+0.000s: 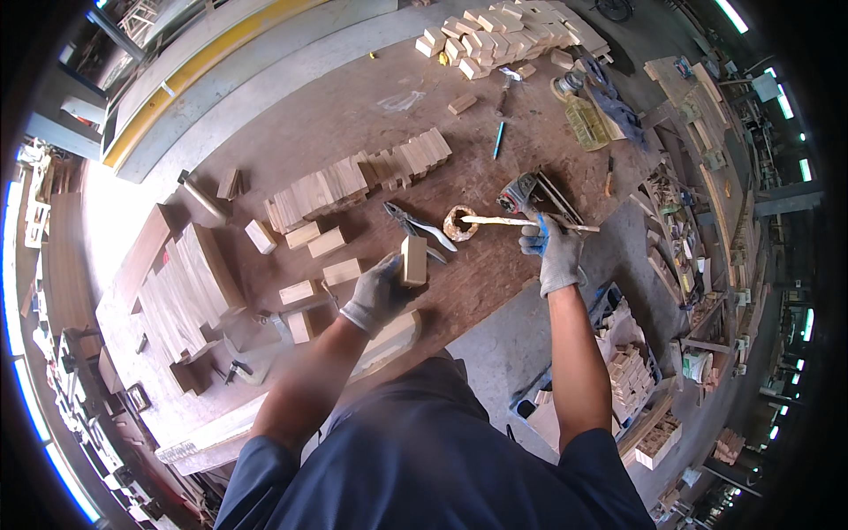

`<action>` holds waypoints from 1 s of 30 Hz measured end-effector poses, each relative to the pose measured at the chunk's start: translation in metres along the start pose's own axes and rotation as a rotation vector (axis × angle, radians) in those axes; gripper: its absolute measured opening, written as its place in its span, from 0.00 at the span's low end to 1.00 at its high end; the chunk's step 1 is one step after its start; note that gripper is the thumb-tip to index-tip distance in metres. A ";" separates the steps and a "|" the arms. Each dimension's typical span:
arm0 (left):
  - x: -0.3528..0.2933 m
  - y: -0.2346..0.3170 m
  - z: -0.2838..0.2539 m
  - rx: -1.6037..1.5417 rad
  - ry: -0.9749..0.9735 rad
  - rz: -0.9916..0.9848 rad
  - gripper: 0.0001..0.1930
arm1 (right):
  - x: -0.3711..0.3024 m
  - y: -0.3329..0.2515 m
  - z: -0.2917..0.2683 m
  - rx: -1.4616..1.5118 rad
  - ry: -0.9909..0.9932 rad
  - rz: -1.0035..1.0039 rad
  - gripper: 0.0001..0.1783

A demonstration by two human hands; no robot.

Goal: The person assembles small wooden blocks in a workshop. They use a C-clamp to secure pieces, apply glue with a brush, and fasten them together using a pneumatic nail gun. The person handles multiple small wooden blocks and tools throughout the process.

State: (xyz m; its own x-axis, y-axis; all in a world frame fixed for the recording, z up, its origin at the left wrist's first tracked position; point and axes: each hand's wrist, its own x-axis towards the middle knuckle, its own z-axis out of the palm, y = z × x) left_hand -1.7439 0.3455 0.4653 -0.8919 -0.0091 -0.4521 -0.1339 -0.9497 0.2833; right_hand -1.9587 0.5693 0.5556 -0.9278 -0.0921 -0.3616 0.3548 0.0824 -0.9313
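Observation:
My left hand [375, 296], in a grey glove with blue fingertips, is closed around a pale wooden block [414, 261] held upright above the table. My right hand [559, 254], gloved the same way, grips a thin wooden stick [499, 221]. The far end of that stick reaches the mouth of a small round pot [451, 233] with a crusted, stained rim. Just beyond the right hand lies a power tool [519, 189], partly covered by it. Pliers [402, 215] and a pale-handled tool [436, 235] rest between the left hand and the pot.
Loose blocks [342, 272] and a long row of blocks [340, 185] lie left of the pot. Stacked boards [190, 283] and a hammer [203, 196] are farther left. A block pile [495, 40], blue pen [499, 140] and yellowish container [586, 124] sit at the back. A crate [636, 371] stands at right.

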 end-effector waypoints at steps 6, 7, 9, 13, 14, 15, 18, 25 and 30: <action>0.018 0.001 0.007 0.030 0.004 0.040 0.17 | -0.002 0.015 -0.006 0.085 0.013 -0.014 0.15; 0.020 0.002 0.006 0.038 0.003 0.039 0.17 | -0.004 0.017 -0.005 0.087 0.011 -0.012 0.15; 0.023 0.003 0.004 0.053 0.002 0.039 0.17 | -0.006 0.019 -0.003 0.096 0.003 -0.012 0.14; 0.027 0.002 0.017 0.060 0.090 0.030 0.15 | -0.009 0.026 -0.006 0.132 -0.020 -0.021 0.13; 0.028 0.002 0.020 0.073 0.100 0.017 0.15 | -0.010 0.028 -0.008 0.144 -0.026 -0.025 0.13; 0.030 0.002 0.022 0.085 0.109 0.004 0.15 | -0.011 0.029 -0.009 0.124 -0.031 -0.015 0.13; 0.036 0.001 0.022 0.077 0.135 -0.004 0.15 | -0.008 0.036 -0.013 0.129 -0.045 0.037 0.12; 0.044 -0.001 0.026 0.097 0.048 -0.038 0.18 | -0.017 0.030 -0.040 0.456 -0.135 0.098 0.11; 0.042 -0.003 0.036 0.008 0.023 -0.059 0.19 | -0.049 0.004 -0.023 0.226 -0.250 -0.028 0.10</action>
State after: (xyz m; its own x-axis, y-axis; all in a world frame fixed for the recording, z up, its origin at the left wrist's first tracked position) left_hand -1.7964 0.3591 0.4765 -0.8724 0.0398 -0.4872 -0.1894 -0.9464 0.2618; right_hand -1.9145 0.5965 0.5702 -0.8903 -0.3339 -0.3096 0.3726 -0.1435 -0.9168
